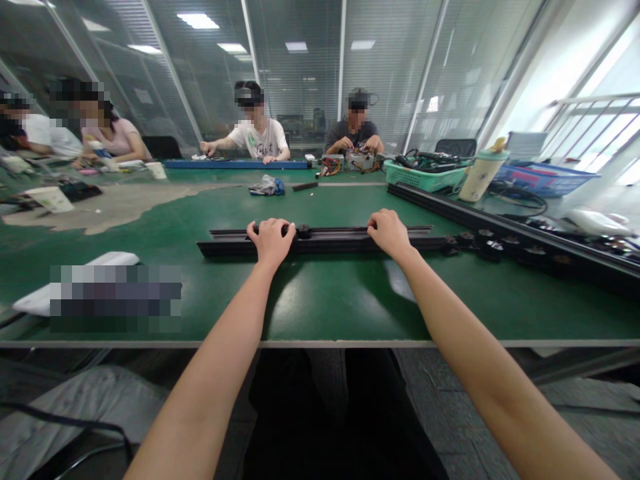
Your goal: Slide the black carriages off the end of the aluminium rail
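A long black rail (330, 245) with a lengthwise channel lies across the green table in front of me. My left hand (271, 239) rests on its left part, thumb and fingers curled over a small dark piece that is mostly hidden. Just right of that hand, a small black block (304, 231) sits on the rail. My right hand (389, 231) is closed over the right part of the rail, fingertips at its far edge. Small black parts (493, 247) lie beyond the rail's right end.
A second long black rail (500, 225) runs diagonally at the right. Behind it stand a green basket (425, 177), a bottle (481, 175) and a blue basket (550, 180). A cloth (267, 186) lies farther back. Several people sit across the table.
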Motion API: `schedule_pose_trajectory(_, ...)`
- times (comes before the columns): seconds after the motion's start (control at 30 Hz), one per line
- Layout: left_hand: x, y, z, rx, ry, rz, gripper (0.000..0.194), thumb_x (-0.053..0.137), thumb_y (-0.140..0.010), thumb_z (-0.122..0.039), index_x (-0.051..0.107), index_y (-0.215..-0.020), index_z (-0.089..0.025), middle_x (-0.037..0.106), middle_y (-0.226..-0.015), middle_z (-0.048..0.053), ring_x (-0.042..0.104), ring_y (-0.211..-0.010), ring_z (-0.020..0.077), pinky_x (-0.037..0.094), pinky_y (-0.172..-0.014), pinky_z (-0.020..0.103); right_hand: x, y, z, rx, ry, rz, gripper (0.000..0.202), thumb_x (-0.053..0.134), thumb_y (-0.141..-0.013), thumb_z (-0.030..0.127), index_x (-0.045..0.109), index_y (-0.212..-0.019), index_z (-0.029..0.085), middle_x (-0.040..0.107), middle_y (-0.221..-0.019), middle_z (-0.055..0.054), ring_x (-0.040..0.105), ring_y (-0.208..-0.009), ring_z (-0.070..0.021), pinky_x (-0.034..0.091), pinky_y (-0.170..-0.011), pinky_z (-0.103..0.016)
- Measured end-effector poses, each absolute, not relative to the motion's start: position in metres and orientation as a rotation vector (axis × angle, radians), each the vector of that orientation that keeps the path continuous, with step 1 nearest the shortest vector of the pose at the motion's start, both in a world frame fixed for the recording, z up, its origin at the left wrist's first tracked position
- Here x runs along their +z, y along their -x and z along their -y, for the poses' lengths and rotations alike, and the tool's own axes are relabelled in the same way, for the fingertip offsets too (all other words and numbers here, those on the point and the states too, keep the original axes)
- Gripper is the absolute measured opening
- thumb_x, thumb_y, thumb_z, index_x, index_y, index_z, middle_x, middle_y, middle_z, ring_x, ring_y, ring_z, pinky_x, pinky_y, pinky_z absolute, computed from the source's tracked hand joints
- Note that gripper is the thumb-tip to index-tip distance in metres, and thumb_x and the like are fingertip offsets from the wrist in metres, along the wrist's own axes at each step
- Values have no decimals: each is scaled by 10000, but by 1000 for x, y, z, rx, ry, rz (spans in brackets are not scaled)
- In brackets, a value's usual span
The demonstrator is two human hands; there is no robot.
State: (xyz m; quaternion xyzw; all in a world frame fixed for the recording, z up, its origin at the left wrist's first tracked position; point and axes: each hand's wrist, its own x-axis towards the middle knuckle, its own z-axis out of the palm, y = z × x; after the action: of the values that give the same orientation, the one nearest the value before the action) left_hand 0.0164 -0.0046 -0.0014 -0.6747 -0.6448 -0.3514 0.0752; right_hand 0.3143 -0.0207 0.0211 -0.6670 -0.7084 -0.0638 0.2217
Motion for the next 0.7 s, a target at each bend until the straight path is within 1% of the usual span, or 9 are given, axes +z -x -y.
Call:
schedule_pose_trajectory(0.23,-2,-16,4,-1047,2022,1932,296,504,-1052,-423,759,-1008,-280,783,-1211,89,633,-1239,324,215,-1282,576,22,-314,22,-172,1851,1945,265,516,-981,107,767,-1003,191,702,-1217,-152,565,-1194,-298,518,-908,-367)
schedule_pose_trajectory(0.47,-1,-16,5,-1046,2026,1943,299,500,-1050,-423,764,-1010,-287,778,-1212,85,625,-1246,329,208,-1283,585,22,-315,23,-185,1857,1910,270,516,-967,112,772,-979,196,693,-1171,-156,552,-1156,-302,522,-892,-375)
schedule_pose_trajectory(0.7,-1,-17,6,-1039,2018,1943,300,498,-1051,-423,765,-1020,-291,777,-1219,83,621,-1251,331,213,-1279,587,24,-315,23,-164,1876,1914,263,521,-969,110,773,-978,186,693,-1183,-161,564,-1156,-295,520,-921,-380)
